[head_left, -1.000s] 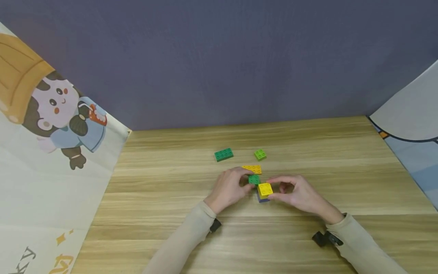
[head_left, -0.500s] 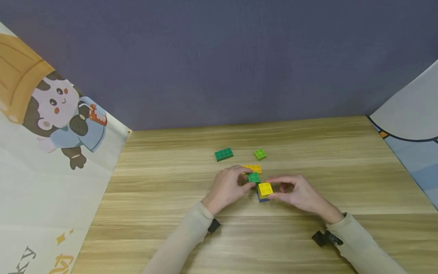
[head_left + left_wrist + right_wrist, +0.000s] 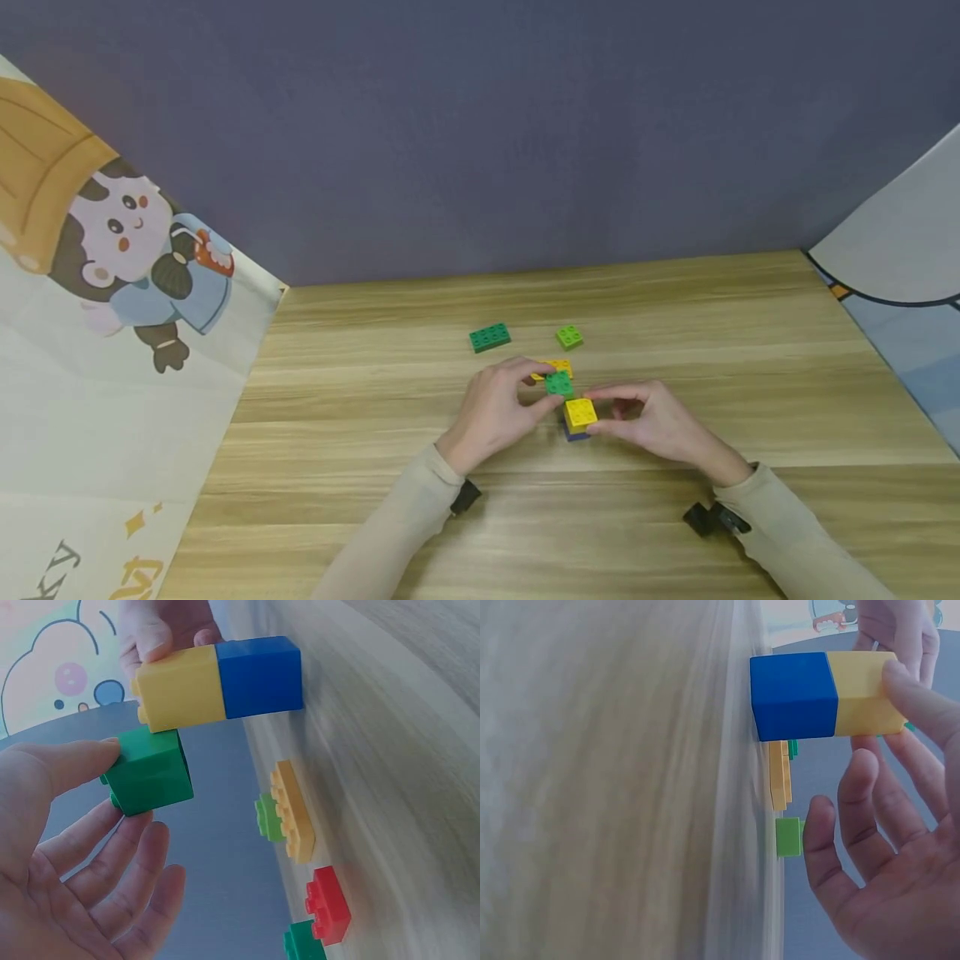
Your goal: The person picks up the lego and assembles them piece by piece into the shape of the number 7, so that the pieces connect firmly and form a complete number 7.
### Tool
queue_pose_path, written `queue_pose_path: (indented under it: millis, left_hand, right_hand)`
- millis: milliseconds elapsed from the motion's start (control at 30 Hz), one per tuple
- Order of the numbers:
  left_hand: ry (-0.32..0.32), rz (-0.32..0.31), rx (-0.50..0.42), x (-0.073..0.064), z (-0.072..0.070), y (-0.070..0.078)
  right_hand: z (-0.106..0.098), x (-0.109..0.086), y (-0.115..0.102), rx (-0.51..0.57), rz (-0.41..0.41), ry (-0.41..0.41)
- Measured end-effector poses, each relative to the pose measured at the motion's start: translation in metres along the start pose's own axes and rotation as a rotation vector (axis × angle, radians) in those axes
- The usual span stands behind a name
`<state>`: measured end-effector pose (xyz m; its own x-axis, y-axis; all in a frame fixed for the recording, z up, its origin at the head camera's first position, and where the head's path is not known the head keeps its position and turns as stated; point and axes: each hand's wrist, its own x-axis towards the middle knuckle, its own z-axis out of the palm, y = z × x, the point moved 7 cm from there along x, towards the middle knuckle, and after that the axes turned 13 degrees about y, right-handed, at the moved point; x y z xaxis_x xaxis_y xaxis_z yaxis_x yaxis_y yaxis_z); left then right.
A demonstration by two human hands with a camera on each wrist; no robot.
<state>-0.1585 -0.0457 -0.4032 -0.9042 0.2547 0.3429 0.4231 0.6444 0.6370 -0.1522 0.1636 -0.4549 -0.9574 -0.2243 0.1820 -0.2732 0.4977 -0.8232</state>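
Note:
My left hand [image 3: 498, 408] pinches a square green brick [image 3: 150, 776] between thumb and fingers, its studs facing up. Beside it, my right hand [image 3: 656, 421] grips a yellow brick [image 3: 581, 414] by its sides. That yellow brick sits on a blue brick [image 3: 259, 677], and the two form an upright stack standing at the table. The green brick is raised to about the height of the yellow one, close to its far left corner. In the right wrist view the yellow and blue stack [image 3: 866, 694] hides most of the green brick.
Beyond the hands lie an orange eight-stud brick [image 3: 561, 365], a lime brick [image 3: 569, 337] and a dark green brick [image 3: 490, 337]. A red brick [image 3: 330, 904] shows only in the left wrist view. A dark wall panel [image 3: 480, 167] rises behind the wooden table [image 3: 360, 358].
My left hand has shifted slightly away from me with the green brick, which now covers more of the orange brick. The right hand and its stack have stayed put.

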Motion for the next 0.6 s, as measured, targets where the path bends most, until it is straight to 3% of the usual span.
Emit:
queue_pose_path:
  millis: [400,600]
  left_hand:
    - [0.062,0.027,-0.032,0.000,-0.011,0.009]
    - [0.038,0.062,-0.066,-0.003,-0.009,0.016]
  right_hand:
    - [0.001,0.000,-0.001,0.005,-0.005,0.000]
    - [0.002,0.000,0.000,0.008,0.004,-0.007]
